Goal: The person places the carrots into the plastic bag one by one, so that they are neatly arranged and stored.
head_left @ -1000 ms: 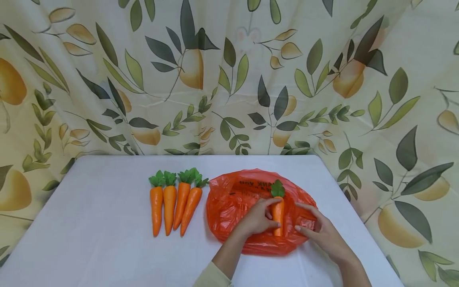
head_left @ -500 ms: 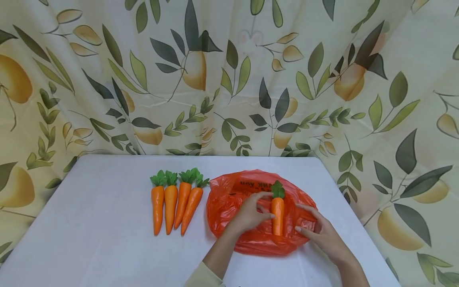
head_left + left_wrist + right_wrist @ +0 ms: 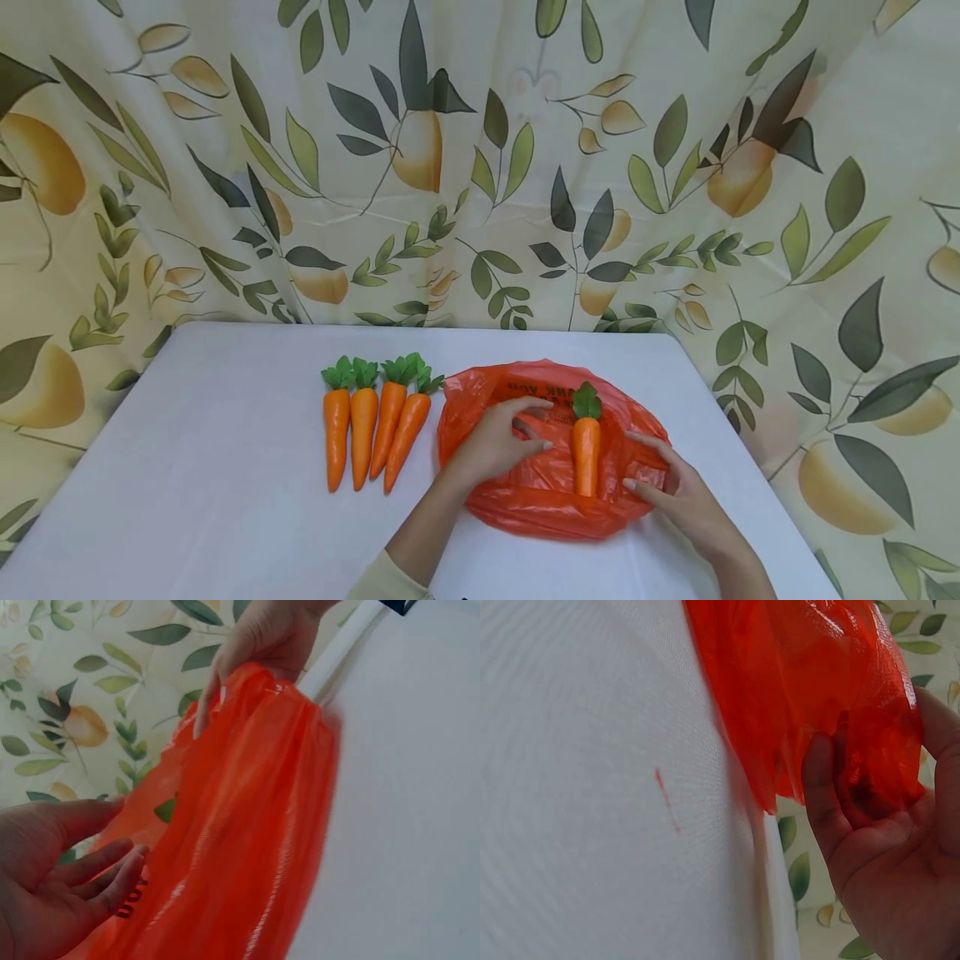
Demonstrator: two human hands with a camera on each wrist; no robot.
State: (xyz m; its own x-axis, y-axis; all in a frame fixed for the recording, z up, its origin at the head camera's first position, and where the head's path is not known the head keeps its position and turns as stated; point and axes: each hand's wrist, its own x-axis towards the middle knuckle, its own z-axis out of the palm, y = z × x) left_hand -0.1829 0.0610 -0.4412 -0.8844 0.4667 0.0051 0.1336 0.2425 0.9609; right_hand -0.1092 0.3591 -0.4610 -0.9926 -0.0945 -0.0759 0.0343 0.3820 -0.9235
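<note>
A single orange carrot [image 3: 587, 458] with a green leafy top lies upright in the view inside the mouth of a red plastic bag [image 3: 540, 510]. My left hand [image 3: 498, 446] hovers over the bag's left part, fingers parted and apart from the carrot. In the left wrist view, that left hand [image 3: 71, 881] holds nothing. At the bag's right rim, my right hand [image 3: 686, 500] holds the thin plastic. The right wrist view shows the right hand [image 3: 892, 877] with some fingers behind the red film and others in front. The carrot's lower tip is hidden by the bag's front fold.
Several more carrots [image 3: 363, 437] lie side by side left of the bag, leaves toward the back. Everything rests on a white-covered table [image 3: 210, 467]. Behind the table hangs a curtain [image 3: 480, 167] printed with leaves and fruit.
My left hand has let go of the carrot and drawn back to the left. The carrot stays in the bag. My right hand keeps its place at the bag's right rim.
</note>
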